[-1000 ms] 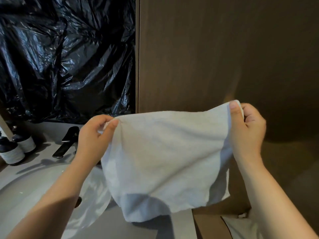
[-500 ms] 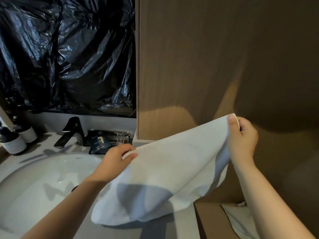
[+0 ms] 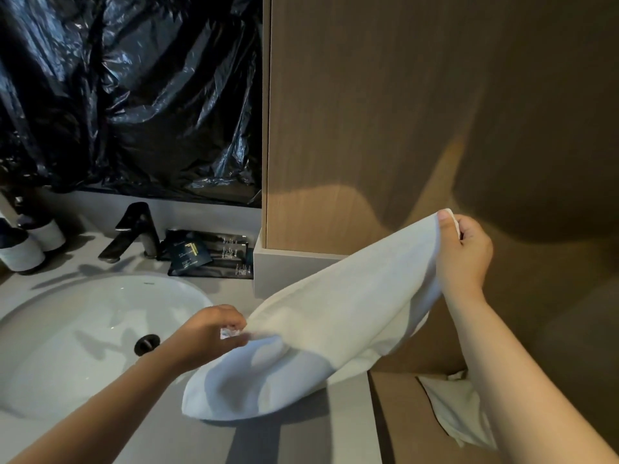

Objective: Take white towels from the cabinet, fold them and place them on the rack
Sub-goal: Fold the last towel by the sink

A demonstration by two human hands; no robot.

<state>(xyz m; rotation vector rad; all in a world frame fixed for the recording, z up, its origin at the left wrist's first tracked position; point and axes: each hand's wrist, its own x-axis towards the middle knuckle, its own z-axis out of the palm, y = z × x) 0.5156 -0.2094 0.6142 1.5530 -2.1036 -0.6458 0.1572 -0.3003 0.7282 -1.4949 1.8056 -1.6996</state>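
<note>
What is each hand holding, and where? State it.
One white towel: the left hand pinches its lower corner, the right hand pinches its raised corner.

grey counter (image 3: 301, 440) carries towel (image 3: 335, 313), faucet (image 3: 134, 229), sachets (image 3: 201, 254), bottles (image 3: 23, 251).

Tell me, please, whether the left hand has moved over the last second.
Yes. The left hand has dropped: it was level with the faucet and is now well below it, beside the sink.
</note>
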